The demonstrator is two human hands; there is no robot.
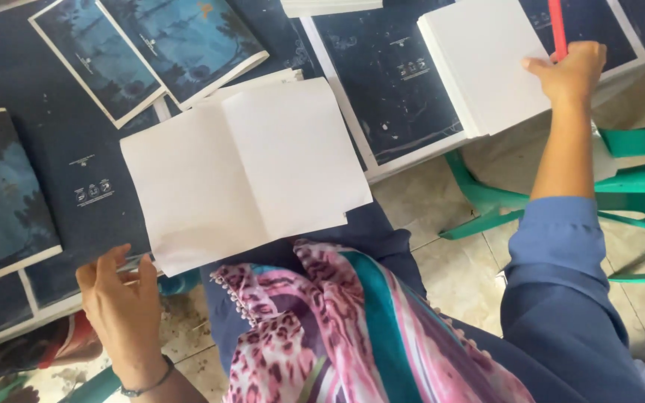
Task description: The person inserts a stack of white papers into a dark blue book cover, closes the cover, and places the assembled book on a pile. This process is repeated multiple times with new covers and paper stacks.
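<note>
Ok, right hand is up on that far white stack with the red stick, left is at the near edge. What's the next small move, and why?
Probably lift the top sheet. The right hand already grips the red stick at the far white stack's edge, thumb on the paper. The open white sheets on the lap look ready to receive it, and the left hand only rests at the dark printed covers.

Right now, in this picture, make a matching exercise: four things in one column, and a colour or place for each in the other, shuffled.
Things:
1. open white booklet
2. chair
3. right hand
4. left hand

Descriptions:
a. green, at right
b. at the dark sheet's lower edge
c. blank, in the middle
d. on the white paper stack, holding a red stick

Pairs: 1-c, 2-a, 3-d, 4-b
</note>
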